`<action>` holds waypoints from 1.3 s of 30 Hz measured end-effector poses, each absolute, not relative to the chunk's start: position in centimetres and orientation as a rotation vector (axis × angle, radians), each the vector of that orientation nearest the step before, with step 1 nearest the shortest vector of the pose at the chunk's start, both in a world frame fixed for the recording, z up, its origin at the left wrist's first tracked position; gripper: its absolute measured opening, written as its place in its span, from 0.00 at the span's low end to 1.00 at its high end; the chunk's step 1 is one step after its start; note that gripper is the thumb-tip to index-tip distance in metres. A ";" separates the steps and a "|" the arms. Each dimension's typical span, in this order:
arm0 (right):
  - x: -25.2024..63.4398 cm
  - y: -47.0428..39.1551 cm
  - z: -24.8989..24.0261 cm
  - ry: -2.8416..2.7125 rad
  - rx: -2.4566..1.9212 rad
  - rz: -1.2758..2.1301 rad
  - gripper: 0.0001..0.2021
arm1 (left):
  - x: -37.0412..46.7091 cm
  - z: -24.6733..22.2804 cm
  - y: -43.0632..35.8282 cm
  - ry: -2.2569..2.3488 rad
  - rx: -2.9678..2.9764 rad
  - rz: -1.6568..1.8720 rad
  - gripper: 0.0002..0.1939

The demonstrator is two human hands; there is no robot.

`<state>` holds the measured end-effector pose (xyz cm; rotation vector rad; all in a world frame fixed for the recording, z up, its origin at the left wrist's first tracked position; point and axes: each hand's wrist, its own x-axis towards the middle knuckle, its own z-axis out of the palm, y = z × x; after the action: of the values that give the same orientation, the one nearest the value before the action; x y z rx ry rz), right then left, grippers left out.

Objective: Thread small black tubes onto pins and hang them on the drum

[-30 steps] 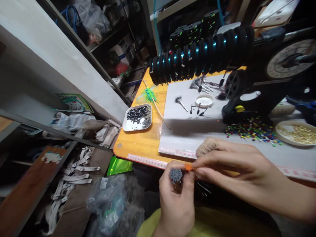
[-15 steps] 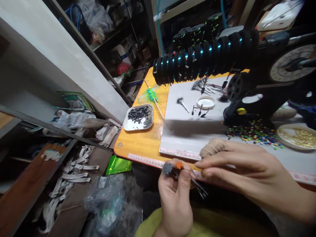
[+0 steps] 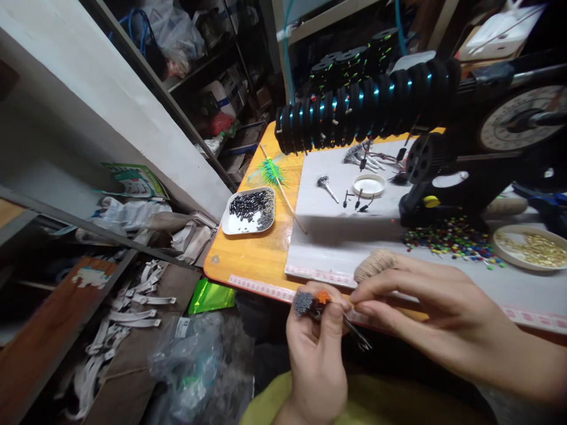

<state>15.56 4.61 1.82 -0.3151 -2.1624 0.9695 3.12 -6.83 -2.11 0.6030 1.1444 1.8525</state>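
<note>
My left hand (image 3: 319, 360) is closed around a bundle of thin dark stems (image 3: 358, 336) near the front table edge. The bundle has a grey beaded-looking head (image 3: 303, 303) and a smaller orange head (image 3: 323, 297), both showing above my fingers. Its loose ends poke out to the right below my thumb. Just right of it, my right hand (image 3: 436, 301) has thumb and forefinger pressed together at the bundle's side. Whatever they pinch is too fine to make out. A ribbed beige wrapping (image 3: 374, 265) covers a finger of that hand.
A white tray (image 3: 225, 224) of black pieces sits at the table's left. Behind my hands lies a white board (image 3: 328, 248) with a small white dish (image 3: 369, 177), colourful pins (image 3: 452, 242) and a dish of gold pieces (image 3: 500, 254). A black machine (image 3: 478, 171) with ringed rollers overhangs it.
The stem ends have drawn closer together into a tighter bunch. My right hand has shifted slightly left, nearer my left hand, which keeps its grip.
</note>
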 end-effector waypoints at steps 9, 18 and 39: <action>15.6 3.5 1.7 -2.261 -0.277 0.813 0.09 | 3.3 0.9 -5.5 0.552 0.375 1.976 0.08; 15.4 4.7 1.9 -2.221 -0.323 0.792 0.07 | -8.9 0.5 -7.1 2.158 1.375 1.817 0.01; 15.6 5.1 2.1 -2.233 -0.332 0.924 0.08 | -11.5 0.2 -5.7 2.262 1.418 1.393 0.04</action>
<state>15.64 5.07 2.13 -0.3320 -2.2330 0.9244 -11.46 -5.65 0.24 1.4184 2.2621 1.3931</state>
